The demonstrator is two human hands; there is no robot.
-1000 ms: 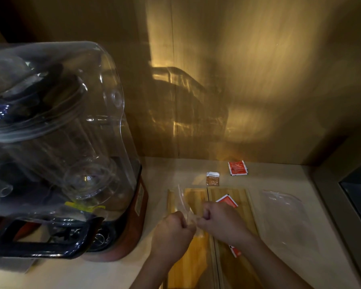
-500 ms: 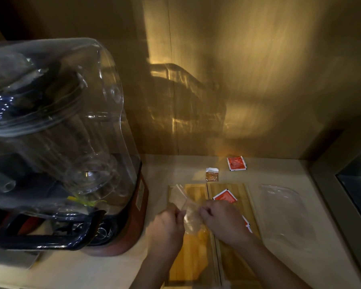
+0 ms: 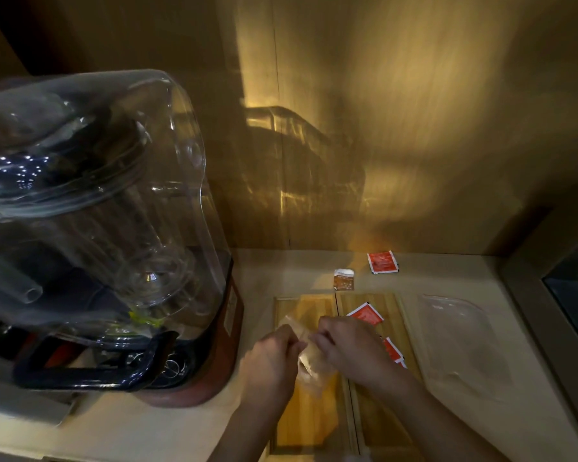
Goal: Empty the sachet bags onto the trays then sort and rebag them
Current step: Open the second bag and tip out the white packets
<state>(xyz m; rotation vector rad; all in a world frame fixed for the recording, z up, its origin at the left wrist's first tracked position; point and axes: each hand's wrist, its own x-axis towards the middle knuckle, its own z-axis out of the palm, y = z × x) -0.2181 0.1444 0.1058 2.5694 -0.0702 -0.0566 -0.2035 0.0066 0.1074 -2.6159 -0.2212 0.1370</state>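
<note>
Two wooden trays lie side by side on the counter, the left tray and the right tray. My left hand and my right hand both pinch a clear plastic bag above the left tray. Red sachets lie on the right tray, one near its far end and another partly hidden by my right hand. A brown sachet and another red sachet rest on the counter beyond the trays. A second clear bag lies flat to the right.
A large blender with a clear cover stands on the left, close to the left tray. A wooden wall backs the counter. A raised ledge with a dark recess borders the right side.
The clear bag, held up by its top edge a second ago, now hangs lower between both hands. My hands have shifted slightly toward me over the left tray.
</note>
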